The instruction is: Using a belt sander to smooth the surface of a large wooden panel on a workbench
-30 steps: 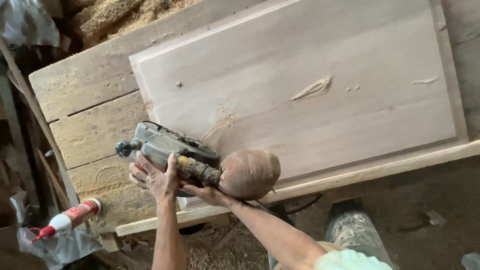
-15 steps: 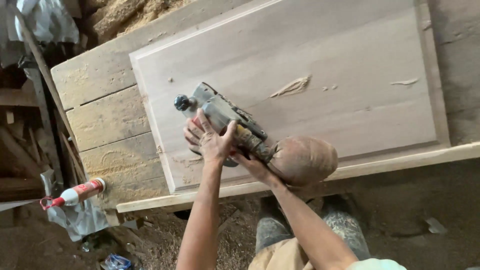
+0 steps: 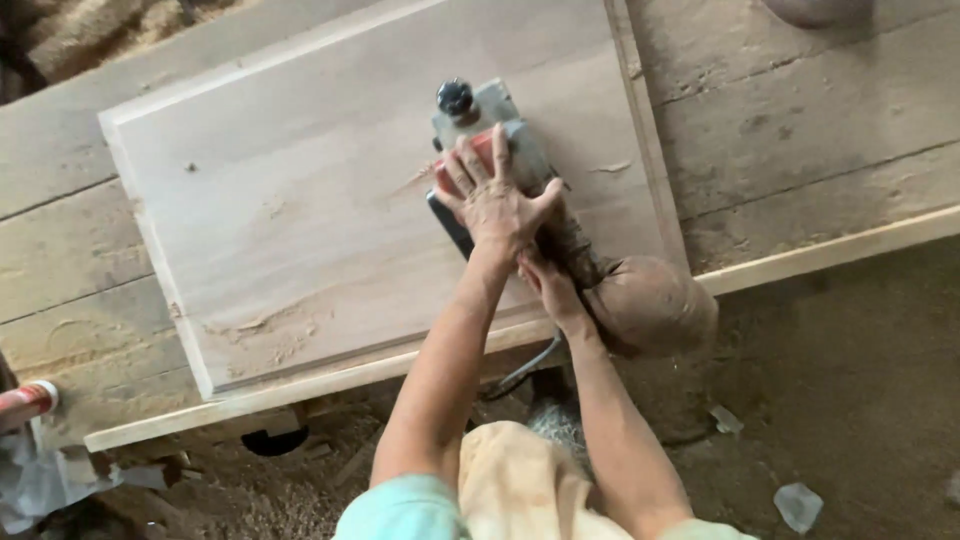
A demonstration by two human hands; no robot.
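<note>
A grey power sander with a black front knob rests on a pale wooden panel, near the panel's right side. My left hand lies spread on top of the sander's body, fingers apart and pressing on it. My right hand grips the rear handle just behind, partly hidden by the left wrist. A brown, dust-coated cloth bag hangs off the sander's back end over the bench's front edge. Streaks of sawdust lie on the panel's lower left.
The panel lies on a rough plank workbench with a pale wooden strip along its front. A red and white tube sits at the far left edge. Sawdust and scraps cover the floor below.
The sander has travelled across the panel from its left end to near its right side, both hands staying on it. The view has shifted with it, so the panel now sits further left.
</note>
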